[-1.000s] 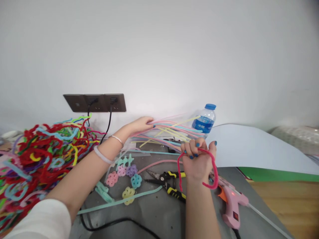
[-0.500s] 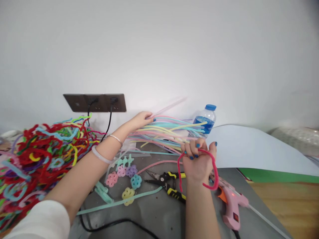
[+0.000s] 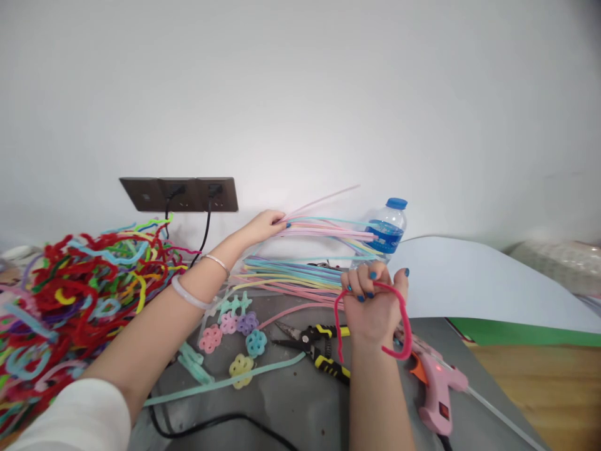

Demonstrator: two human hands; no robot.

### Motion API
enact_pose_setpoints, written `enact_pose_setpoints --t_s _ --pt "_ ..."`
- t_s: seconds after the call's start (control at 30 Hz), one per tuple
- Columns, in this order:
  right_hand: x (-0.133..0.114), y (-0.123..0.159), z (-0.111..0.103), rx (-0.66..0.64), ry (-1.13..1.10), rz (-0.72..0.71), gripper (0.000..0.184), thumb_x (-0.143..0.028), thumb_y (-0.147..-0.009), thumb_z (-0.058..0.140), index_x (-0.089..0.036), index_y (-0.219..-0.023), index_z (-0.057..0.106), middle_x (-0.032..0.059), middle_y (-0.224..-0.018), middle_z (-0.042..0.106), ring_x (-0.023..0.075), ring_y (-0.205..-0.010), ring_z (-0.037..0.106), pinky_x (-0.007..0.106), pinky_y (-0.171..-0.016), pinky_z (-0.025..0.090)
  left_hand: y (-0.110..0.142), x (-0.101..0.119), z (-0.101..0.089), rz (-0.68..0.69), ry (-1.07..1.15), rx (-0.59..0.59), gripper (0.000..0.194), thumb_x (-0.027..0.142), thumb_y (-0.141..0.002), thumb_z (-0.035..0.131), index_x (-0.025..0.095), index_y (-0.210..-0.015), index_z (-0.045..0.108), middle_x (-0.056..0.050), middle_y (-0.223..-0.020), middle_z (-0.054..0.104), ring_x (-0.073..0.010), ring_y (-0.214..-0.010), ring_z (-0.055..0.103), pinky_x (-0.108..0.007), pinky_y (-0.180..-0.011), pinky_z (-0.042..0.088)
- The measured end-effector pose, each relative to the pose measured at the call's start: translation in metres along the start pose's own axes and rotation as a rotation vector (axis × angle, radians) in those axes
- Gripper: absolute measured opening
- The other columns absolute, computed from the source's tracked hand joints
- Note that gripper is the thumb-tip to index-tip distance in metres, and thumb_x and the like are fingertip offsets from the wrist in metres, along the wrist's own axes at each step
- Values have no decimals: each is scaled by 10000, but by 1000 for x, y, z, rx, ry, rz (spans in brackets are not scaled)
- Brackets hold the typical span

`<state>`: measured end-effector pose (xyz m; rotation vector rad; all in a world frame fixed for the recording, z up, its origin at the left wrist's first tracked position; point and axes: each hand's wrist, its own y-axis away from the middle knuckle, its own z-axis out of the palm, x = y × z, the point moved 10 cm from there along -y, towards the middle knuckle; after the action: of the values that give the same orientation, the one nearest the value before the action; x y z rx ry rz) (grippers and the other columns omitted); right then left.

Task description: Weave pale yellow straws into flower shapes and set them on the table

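Note:
My left hand (image 3: 267, 227) is closed on several pastel pipe cleaners (image 3: 323, 233), pink, blue and yellow, lifted near the wall. Below them lies a row of more pastel pipe cleaners (image 3: 291, 279) on the table. My right hand (image 3: 373, 297) is raised palm toward me, its fingers curled round a bright pink pipe cleaner (image 3: 404, 326) that bends over the palm with both ends hanging. Between the arms are small flower shapes, among them a yellow one (image 3: 241, 371) and a blue one (image 3: 256, 342). Pliers (image 3: 307, 341) with yellow and black handles lie left of my right wrist.
A tangled heap of coloured pipe cleaners (image 3: 84, 294) fills the left. Behind my right hand stands a water bottle (image 3: 385, 228). A pink glue gun (image 3: 436, 388) lies at the right, near white sheet (image 3: 469, 275). A black cable (image 3: 225, 416) crosses the front; sockets (image 3: 178, 194) are on the wall.
My left hand has risen slightly; the bundle has thinned, with many pipe cleaners now lying on the table below it. My right hand stays still with the pink pipe cleaner.

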<state>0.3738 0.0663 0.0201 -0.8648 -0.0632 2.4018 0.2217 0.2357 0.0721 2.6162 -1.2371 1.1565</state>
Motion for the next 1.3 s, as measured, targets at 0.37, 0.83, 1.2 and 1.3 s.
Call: enact_pose_setpoints --t_s 0.37,0.83,1.2,1.3 --pt "0 -1 0 -5 -11 5 451 -545 -859 528 -196 -583 455 -106 -417 247 69 -375 200 219 -443 272 1 3 -6 10 11 42 211 284 -745 504 182 -577 425 56 -584 330 -99 -565 317 -245 -537 242" --pt "1 -1 0 -15 -15 13 458 -537 -884 493 -195 -582 453 -100 -424 245 71 -379 206 218 -442 283 1 -2 -5 37 119 40 168 275 -672 595 138 -770 600 21 -716 538 -132 -690 498 -237 -630 387" --pt "1 -1 -1 3 -23 12 447 -531 -880 492 -198 -583 464 -105 -420 225 75 -381 182 222 -445 269 2 0 -8 29 137 32 260 370 -774 545 122 -755 619 16 -649 536 -124 -613 465 -240 -596 357" --pt "1 -1 -1 7 -19 10 453 -538 -875 503 -197 -580 454 -107 -422 221 72 -379 187 220 -448 268 2 1 -10 21 125 54 278 390 -798 529 132 -719 599 25 -620 508 -120 -594 445 -236 -582 339"
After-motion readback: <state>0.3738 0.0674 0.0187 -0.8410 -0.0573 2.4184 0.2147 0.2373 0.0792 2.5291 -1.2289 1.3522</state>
